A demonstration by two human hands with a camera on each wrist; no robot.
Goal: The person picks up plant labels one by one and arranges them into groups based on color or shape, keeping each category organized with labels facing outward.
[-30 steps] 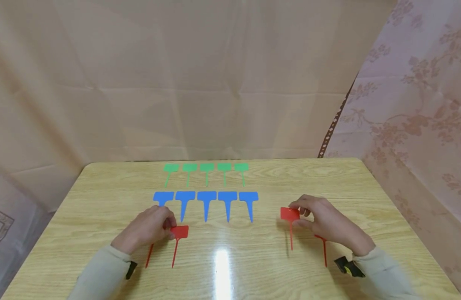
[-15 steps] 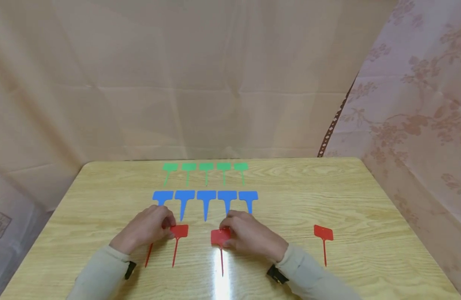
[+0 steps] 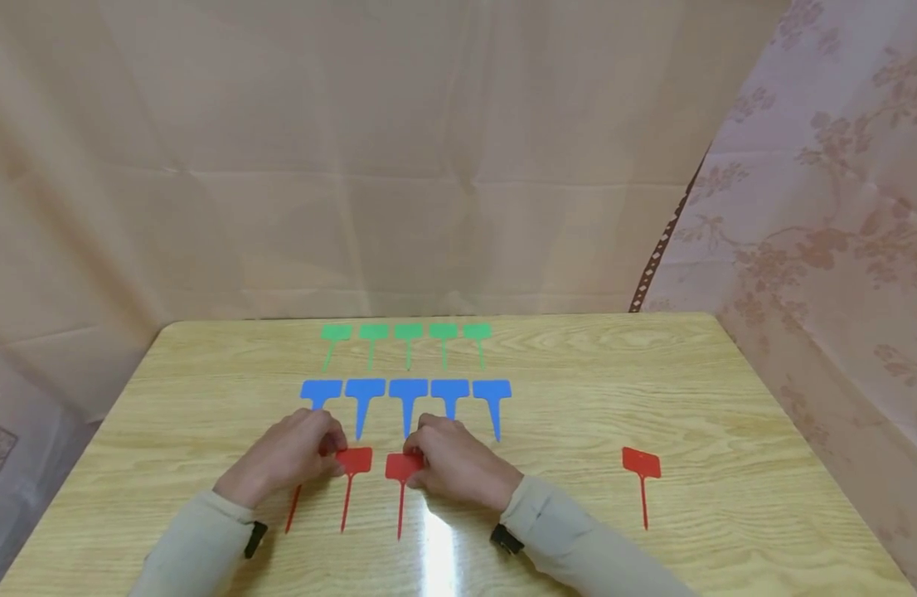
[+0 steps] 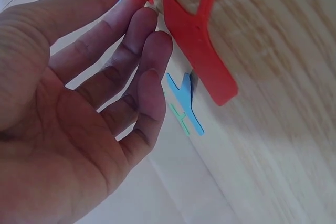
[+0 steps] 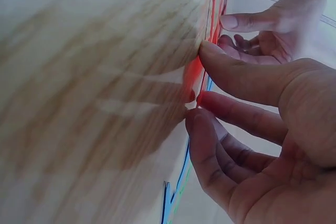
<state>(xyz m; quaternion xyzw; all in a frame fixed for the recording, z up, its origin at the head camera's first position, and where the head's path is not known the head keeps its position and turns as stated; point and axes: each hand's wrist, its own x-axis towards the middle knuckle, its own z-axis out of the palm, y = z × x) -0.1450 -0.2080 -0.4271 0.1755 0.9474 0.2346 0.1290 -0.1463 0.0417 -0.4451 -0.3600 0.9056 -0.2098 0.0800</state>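
Observation:
My left hand [image 3: 290, 452] pinches the head of a red T-shaped plant label [image 3: 356, 460] at its left edge. Another red plant label [image 4: 197, 48] lies beneath that hand, its head hidden in the head view. Just to the right, my right hand [image 3: 458, 464] holds a third red plant label [image 3: 400, 467] between thumb and fingers by the right side of its head. This label is level with the left hand's one, stem pointing to me, a small gap between them. Further right, a lone red plant label [image 3: 642, 463] lies on the table, slightly tilted.
Behind the hands runs a row of several blue plant labels [image 3: 409, 390], partly covered by the hands. Beyond it lies a row of several green plant labels [image 3: 409, 332]. The wooden table [image 3: 563, 531] ends at a beige curtain [image 3: 429, 207].
My right hand has carried its red plant label leftward from the right part of the table to beside the one at my left hand. The left hand has stayed in place.

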